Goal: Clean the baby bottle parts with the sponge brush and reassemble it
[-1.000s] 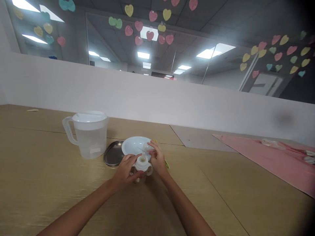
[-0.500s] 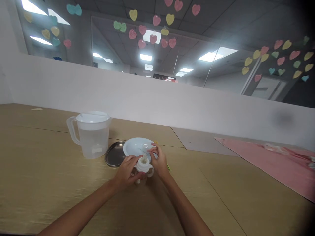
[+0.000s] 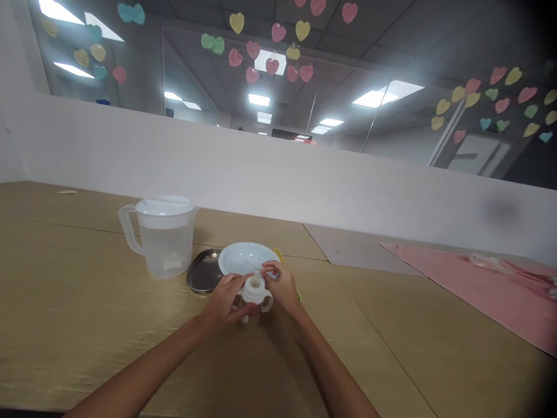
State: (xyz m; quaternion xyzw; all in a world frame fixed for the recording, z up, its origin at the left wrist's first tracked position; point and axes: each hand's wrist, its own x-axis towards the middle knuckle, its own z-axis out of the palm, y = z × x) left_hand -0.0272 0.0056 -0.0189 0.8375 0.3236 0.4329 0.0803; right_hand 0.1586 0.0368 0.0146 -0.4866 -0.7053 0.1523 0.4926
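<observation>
White plastic two-handled bottle [image 3: 253,294] was gripped by the left hand [image 3: 223,303], likely for steadiness. Right hand [image 3: 281,288] was held beside its translucent teat [image 3: 256,278]; grasp there couldn't be told.

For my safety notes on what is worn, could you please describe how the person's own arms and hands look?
The left hand and right hand are both ungloved. No sleeve, watch or bracelet shows on either forearm. Any rings are too small to make out.
</observation>
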